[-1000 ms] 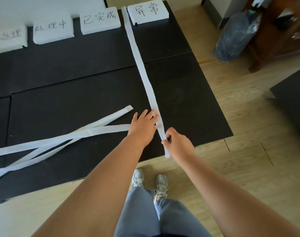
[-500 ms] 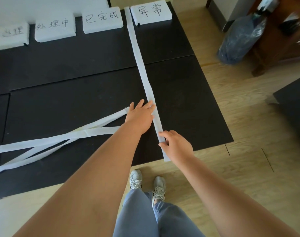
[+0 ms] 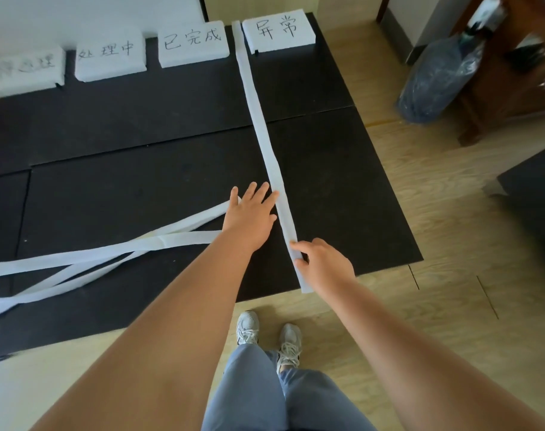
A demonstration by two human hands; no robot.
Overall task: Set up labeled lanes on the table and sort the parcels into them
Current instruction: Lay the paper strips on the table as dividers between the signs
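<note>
A long white paper strip (image 3: 258,119) runs from the far edge of the black table (image 3: 342,188) to its near edge, between two white foam label blocks. My left hand (image 3: 252,213) lies flat with straight fingers, its fingertips touching the strip's left side. My right hand (image 3: 321,262) pinches the strip near the table's front edge. Several white foam label blocks with handwritten characters stand along the far edge: one far left (image 3: 24,73), a second (image 3: 109,56), a third (image 3: 191,43) and the rightmost (image 3: 279,31). No parcels are in view.
Loose white paper strips (image 3: 103,253) lie crossed on the left part of the table. A bagged water bottle (image 3: 436,79) leans by wooden furniture (image 3: 513,76) at the right. A dark surface (image 3: 535,200) juts in at the right edge. My shoes (image 3: 268,334) stand on the wooden floor.
My left hand slid farther up along the strip, flat on the table. My right hand moved slightly up the strip and keeps its pinch near the front edge.
</note>
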